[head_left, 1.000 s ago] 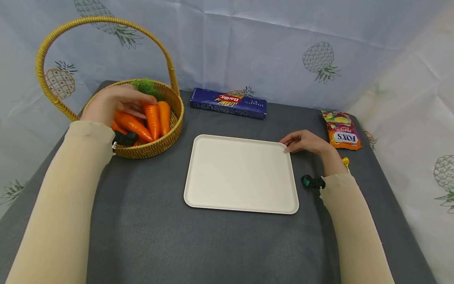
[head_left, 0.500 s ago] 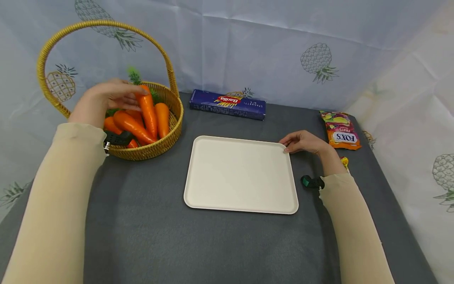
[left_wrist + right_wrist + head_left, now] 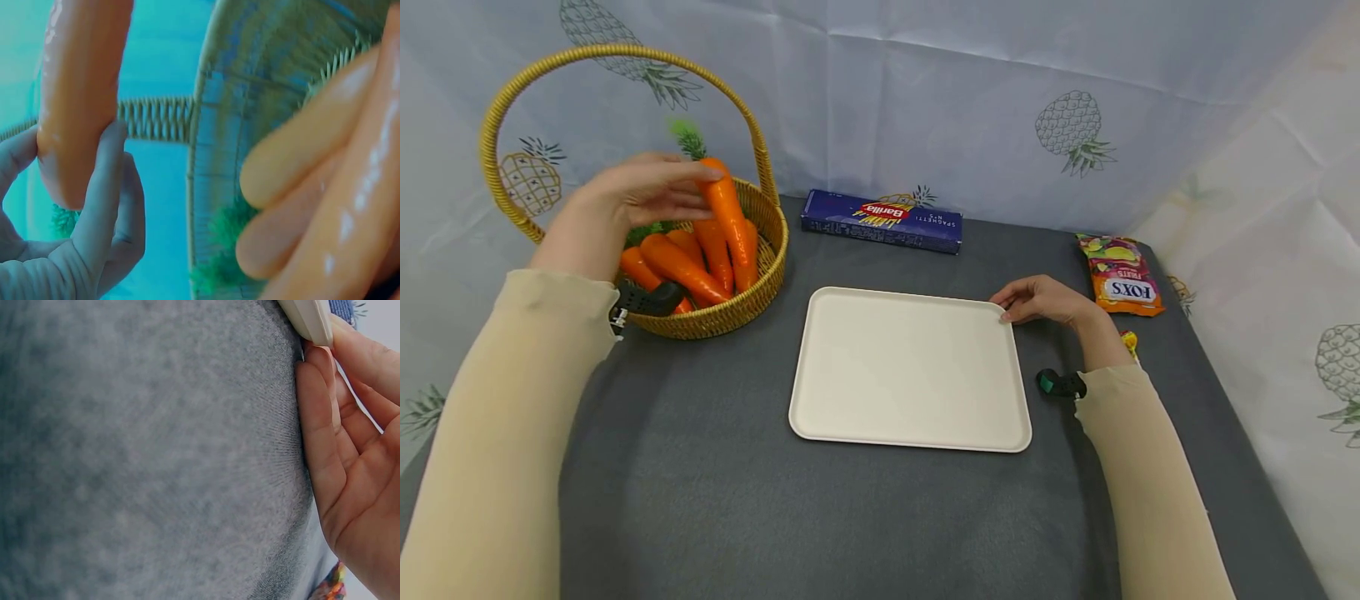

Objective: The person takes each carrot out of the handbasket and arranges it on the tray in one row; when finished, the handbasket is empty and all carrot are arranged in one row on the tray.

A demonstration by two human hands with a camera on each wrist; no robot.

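Carrot [image 3: 727, 204] tilts above the basket [image 3: 722, 318], pinched near its leafy top [image 3: 691, 140] by our left hand [image 3: 643, 187]; lifting looks mostly done, setting down isn't. More carrots [image 3: 677, 267] lie inside, while our right hand [image 3: 1045, 300] pinches the tray's [image 3: 910, 375] corner.

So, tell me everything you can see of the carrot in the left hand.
The carrot is bright orange, smooth and glossy, perhaps plastic, with a feathery green tuft at one end. The left hand pinches it near that end between thumb and fingers. It is tilted, tuft up and bare end down, over the wicker basket. In the head view it overlaps other carrots; whether its lower end touches them cannot be told.
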